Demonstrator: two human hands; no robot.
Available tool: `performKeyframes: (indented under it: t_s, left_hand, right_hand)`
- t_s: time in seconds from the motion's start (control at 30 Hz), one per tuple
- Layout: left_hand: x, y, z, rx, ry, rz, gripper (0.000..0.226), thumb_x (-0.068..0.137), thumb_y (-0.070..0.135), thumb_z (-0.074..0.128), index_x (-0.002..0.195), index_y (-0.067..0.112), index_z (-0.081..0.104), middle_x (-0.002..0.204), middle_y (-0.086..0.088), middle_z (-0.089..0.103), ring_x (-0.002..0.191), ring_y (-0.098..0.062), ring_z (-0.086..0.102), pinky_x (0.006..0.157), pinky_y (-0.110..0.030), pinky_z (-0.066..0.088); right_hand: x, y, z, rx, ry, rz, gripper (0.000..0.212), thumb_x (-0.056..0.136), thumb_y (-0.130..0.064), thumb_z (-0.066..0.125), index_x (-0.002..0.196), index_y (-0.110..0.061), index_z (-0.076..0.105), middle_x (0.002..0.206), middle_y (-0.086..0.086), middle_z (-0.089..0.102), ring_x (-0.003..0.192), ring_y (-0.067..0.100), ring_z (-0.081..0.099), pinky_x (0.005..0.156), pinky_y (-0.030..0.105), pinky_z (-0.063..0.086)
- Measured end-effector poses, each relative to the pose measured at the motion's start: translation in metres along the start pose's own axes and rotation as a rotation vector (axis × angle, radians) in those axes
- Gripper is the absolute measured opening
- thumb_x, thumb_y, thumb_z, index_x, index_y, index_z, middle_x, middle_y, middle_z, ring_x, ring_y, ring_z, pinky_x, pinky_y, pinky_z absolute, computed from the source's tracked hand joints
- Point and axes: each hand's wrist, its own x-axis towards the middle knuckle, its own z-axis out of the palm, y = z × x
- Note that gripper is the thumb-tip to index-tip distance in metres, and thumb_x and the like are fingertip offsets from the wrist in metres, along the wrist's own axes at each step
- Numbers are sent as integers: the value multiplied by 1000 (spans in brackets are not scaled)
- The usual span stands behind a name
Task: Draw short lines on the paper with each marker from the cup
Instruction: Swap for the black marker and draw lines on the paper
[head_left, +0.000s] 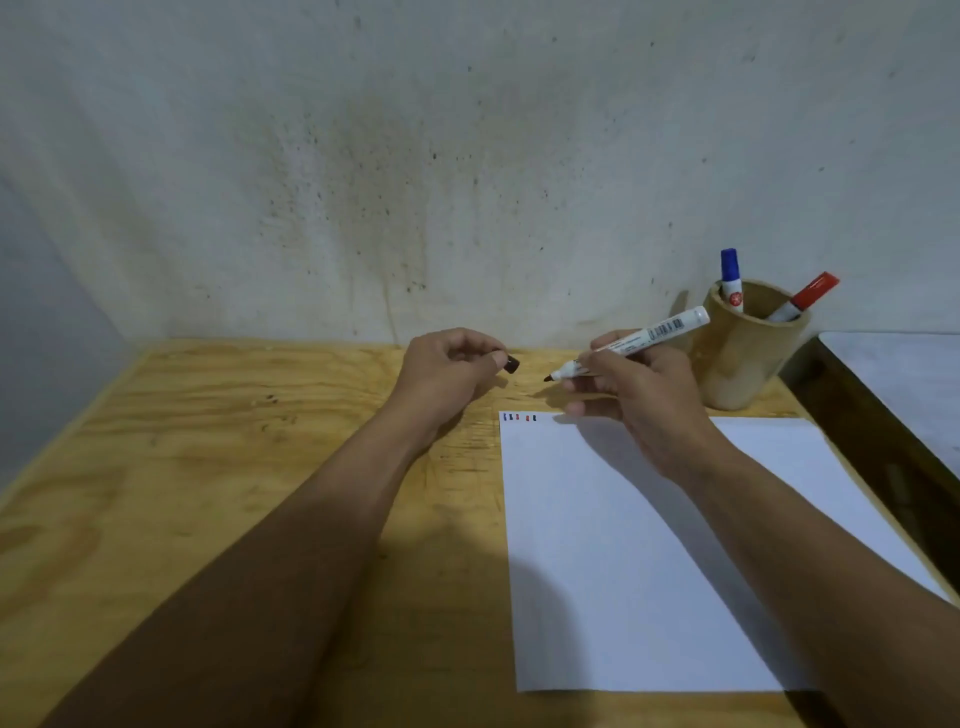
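Note:
My right hand (639, 387) grips a white marker (660, 331) with its dark tip bare and pointing left, held above the table just beyond the paper's far edge. A small dark cap (512, 365) is pinched in the fingertips of my left hand (447, 371), a short gap left of the marker tip. The white paper (623, 561) lies on the table at the right, with several short blue, red and dark lines (519, 417) at its far left corner. A wooden cup (743, 353) behind my right hand holds a blue-capped marker (730, 278) and a red-capped marker (810, 295).
The wooden table (208, 467) ends at a stained wall behind. A dark gap and a second pale surface (909, 384) lie at the right edge, next to the cup and paper.

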Motion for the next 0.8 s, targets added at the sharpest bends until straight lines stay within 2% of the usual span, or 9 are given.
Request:
performKeyframes:
  t_s: [0.07,0.13,0.3,0.53,0.63,0.8]
  left_hand:
    - [-2,0,-3,3,0,9,11,80,0,69,91,0,70,80,-13,68,54,-4,65,54,-12,49]
    - [-4,-2,-6,-31,-5,7,11,80,-1,68,91,3,69,74,-6,68,53,-1,64,54,-11,48]
    - [-6,-6,-8,-108,-18,18,15,80,2,69,88,13,76,83,-8,75,76,-19,68,72,-25,52]
    - [-12,-5,-8,-88,-17,29,13,81,2,69,86,12,75,82,-6,76,79,-12,67,78,-27,52]
    - [-12,-6,-8,-69,-23,39,13,80,2,70,86,13,75,82,-5,76,79,-11,69,80,-27,54]
    - [-12,-7,-10,-113,-32,46,13,78,-1,72,88,6,74,77,-3,76,77,-12,73,74,-18,57]
  right_hand:
    - [-2,-1,3,-16,17,-32,18,87,0,68,101,3,58,86,22,70,79,31,74,62,39,63]
    - [-3,-3,5,-10,23,-64,20,84,0,72,99,4,60,83,20,72,79,31,75,65,39,63]
    - [-8,-7,14,43,15,-76,21,81,2,74,97,6,62,82,22,71,79,33,75,65,35,63]
    - [-10,-7,18,69,18,-81,16,82,1,73,94,5,64,90,26,72,81,33,75,73,40,63]
    - [-10,-7,19,68,-2,-74,23,81,1,75,98,11,64,90,28,72,83,36,75,72,39,63]
    - [-8,-7,19,21,-29,-54,35,78,0,77,106,16,62,98,32,71,87,39,74,70,37,64]
